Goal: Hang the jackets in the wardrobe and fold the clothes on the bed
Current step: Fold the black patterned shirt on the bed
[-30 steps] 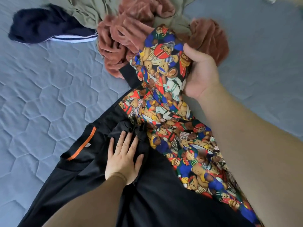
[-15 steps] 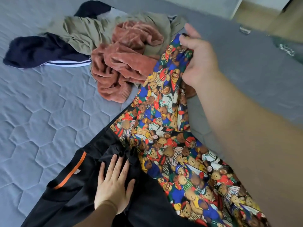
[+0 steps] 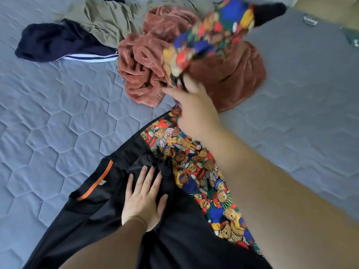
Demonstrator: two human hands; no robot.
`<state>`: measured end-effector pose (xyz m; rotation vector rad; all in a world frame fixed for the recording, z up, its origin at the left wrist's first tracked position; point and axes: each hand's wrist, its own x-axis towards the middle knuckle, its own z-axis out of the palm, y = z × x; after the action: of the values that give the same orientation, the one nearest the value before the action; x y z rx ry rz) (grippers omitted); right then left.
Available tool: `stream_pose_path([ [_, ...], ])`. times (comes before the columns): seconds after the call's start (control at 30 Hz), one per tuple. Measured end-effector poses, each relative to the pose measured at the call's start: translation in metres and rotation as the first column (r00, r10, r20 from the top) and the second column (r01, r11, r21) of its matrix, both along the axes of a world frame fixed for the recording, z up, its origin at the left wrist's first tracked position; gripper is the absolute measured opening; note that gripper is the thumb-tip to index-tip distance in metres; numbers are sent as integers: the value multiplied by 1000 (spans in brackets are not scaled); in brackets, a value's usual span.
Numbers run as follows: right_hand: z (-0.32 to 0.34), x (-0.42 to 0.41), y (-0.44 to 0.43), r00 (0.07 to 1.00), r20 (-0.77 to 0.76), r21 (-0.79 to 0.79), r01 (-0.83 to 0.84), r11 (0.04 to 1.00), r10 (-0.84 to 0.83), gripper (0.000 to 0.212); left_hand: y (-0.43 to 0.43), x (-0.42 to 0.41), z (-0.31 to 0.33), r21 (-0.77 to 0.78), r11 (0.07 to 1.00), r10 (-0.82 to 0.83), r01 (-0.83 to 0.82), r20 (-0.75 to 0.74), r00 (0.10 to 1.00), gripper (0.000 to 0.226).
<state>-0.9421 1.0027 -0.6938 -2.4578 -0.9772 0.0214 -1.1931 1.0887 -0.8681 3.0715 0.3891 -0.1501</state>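
A black jacket (image 3: 108, 216) with an orange pocket stripe and a teddy-bear print lining (image 3: 194, 167) lies on the grey quilted bed (image 3: 48, 133). My left hand (image 3: 144, 199) rests flat on its black fabric, fingers straight. My right hand (image 3: 194, 105) pinches the printed part of the jacket, whose blurred loose end with a black cuff flies up and away above the hand.
A heap of clothes lies at the far side: a rust-brown fleece (image 3: 151, 61), an olive garment (image 3: 104, 18) and a navy one with white stripes (image 3: 58, 43). A small metal object (image 3: 310, 20) lies at the bed's far right.
My right hand has dropped lower and flung the printed part of the jacket away over the rust fleece; it now looks blurred. My left hand has stayed pressed on the black fabric.
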Motion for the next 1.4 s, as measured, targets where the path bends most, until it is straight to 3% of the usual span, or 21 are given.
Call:
stream_pose_path([
  [0.1,-43,-18,-15,897,-412,-91,132,987,-158,69,0,0,0,3,1000,0,-1,8,1000,70],
  [0.2,-54,-22,-21,826,-501,-2,297,955,-258,46,0,0,-1,3,1000,6,-6,12,1000,70],
  [0.27,-53,-19,-18,724,-588,94,503,859,-360,34,0,0,-1,4,1000,7,-7,13,1000,70],
  [0.3,-55,-16,-15,617,-689,120,615,780,-380,35,0,0,-1,5,1000,6,-6,11,1000,70],
  [0.37,-55,-8,-9,306,-903,53,775,630,-301,41,0,0,-1,7,1000,4,-4,11,1000,70],
  [0.43,-54,1,-8,17,-990,-70,794,604,-137,54,0,0,-2,9,1000,2,-2,22,1000,70],
  [0.47,-52,0,-9,-42,-998,-62,792,608,-48,54,0,0,-2,4,1000,2,-2,26,1000,70],
  [0.53,-48,-8,-7,4,-1000,22,773,635,29,54,0,-1,-2,-4,1000,8,-8,33,999,70],
  [0.57,-48,-15,-7,143,-990,102,739,666,-6,53,0,-1,-2,-7,1000,13,-13,35,999,70],
  [0.63,-53,-45,-13,558,-825,261,517,815,-90,38,0,-1,-2,-15,1000,14,-13,27,1000,70],
  [0.67,-59,-67,-19,722,-689,255,330,909,-69,35,-1,-1,-2,-16,1000,10,-10,22,1000,70],
  [0.73,-78,-104,-35,878,-479,7,-1,1000,4,45,0,0,-2,-4,1000,19,-19,-7,1000,70],
  [0.8,-98,-121,-50,911,-409,-219,-148,964,47,52,-1,1,-2,19,1000,23,-23,-33,999,71],
  [0.83,-102,-121,-53,906,-422,-246,-145,958,28,51,-1,0,-2,29,999,25,-24,-40,999,72],
  [0.97,-88,-120,-45,878,-475,-65,26,998,-54,15,-1,-1,3,9,1000,30,-29,-14,999,73],
  [1.07,-77,-121,-42,880,-466,-89,56,994,-91,18,-4,0,12,-33,999,27,-28,-42,999,71],
  [1.13,-74,-125,-42,916,-393,-149,25,989,-82,20,1,2,22,-149,988,29,-41,-79,996,68],
  [1.2,-74,-131,-43,930,-362,-204,-12,979,-64,23,11,9,42,-400,907,99,-128,-93,991,62],
  [1.27,-71,-132,-46,877,-465,-95,84,992,-119,27,17,17,65,-608,767,248,-203,-10,969,50],
  [1.33,-53,-126,-45,742,-652,147,323,935,-154,40,10,23,82,-553,825,264,-114,199,944,38],
  [1.4,-30,-115,-42,648,-752,328,529,783,-123,39,-2,33,86,-408,912,114,32,327,938,38],
])
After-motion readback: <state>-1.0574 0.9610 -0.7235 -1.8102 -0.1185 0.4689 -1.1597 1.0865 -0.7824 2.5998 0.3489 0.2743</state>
